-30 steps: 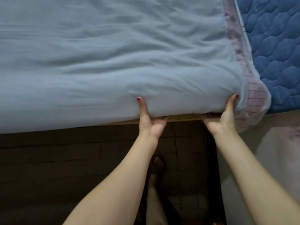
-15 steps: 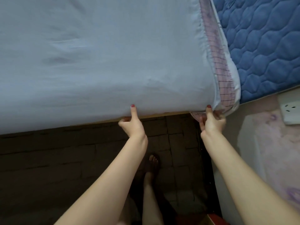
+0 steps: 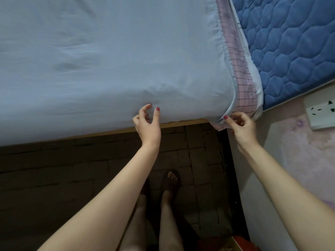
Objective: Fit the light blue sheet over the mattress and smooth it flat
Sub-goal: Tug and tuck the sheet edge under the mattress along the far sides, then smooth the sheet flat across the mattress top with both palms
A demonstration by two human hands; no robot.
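Dark brick-pattern floor (image 3: 72,169) below, bed filling the upper frame. Light blue sheet (image 3: 108,60) spread over the mattress, long near edge running from 9 to 3 o'clock just above both hands, corner at 2 o'clock. Pink checked layer (image 3: 241,84) and blue quilted pad (image 3: 290,42) exposed beyond that corner. Right hand (image 3: 242,126) nearer, pinching the corner hem; left hand (image 3: 147,124) loosely curled against the side, holding nothing plainly.

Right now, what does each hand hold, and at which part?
The right hand pinches the sheet at its corner hem. The left hand holds nothing; its fingers are loosely curled.
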